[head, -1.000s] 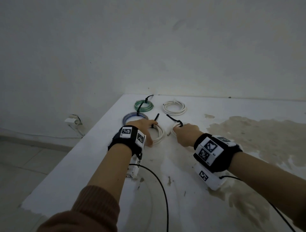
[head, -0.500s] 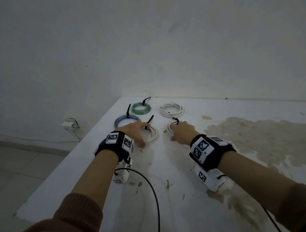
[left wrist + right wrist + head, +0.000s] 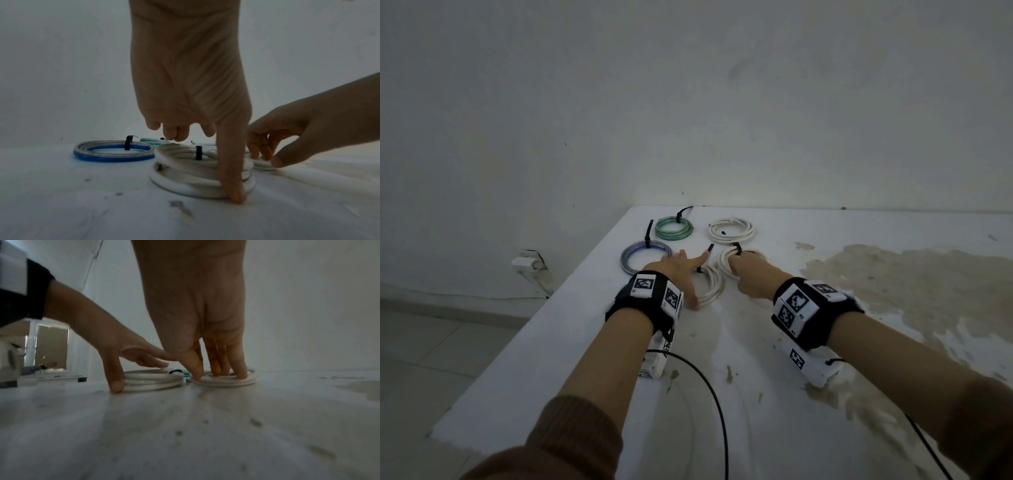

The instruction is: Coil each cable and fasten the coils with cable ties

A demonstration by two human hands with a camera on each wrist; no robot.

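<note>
Five coiled cables lie on the white worktop (image 3: 825, 394), grouped at the middle of the head view near its far left corner. The left hand (image 3: 678, 270) reaches over the nearer white coil (image 3: 710, 286). Its fingers are stretched out fairly straight and spread above the coil, and its thumb (image 3: 232, 170) points down against the coil's near rim, the tip on the worktop. A black cable tie (image 3: 198, 152) wraps this coil on its far side, with its loose tail sticking up past the fingertips in the head view.

The right hand (image 3: 751, 277) is just to the right, on a second white coil (image 3: 226, 380). Its fingers (image 3: 238, 368) point down and press on the top of the ring while the thumb (image 3: 194, 368) touches the ring's left edge; the fingers look nearly straight and close together, not wrapped around the cable. A black tie (image 3: 737, 247) stands at the far edge of this coil, above the knuckles. The two white coils sit just beside each other, almost touching.

Left of the left hand lies a blue and clear coil (image 3: 645, 260) with its own black tie (image 3: 649, 233). Further back are a green coil (image 3: 674, 230), also tied in black, and a third white coil (image 3: 732, 231) to its right. Both wrists wear black bands with square printed markers, and a thin black cord (image 3: 709, 394) runs from the left wrist toward the bottom of the frame. Brownish stains mark the worktop on the right.
</note>
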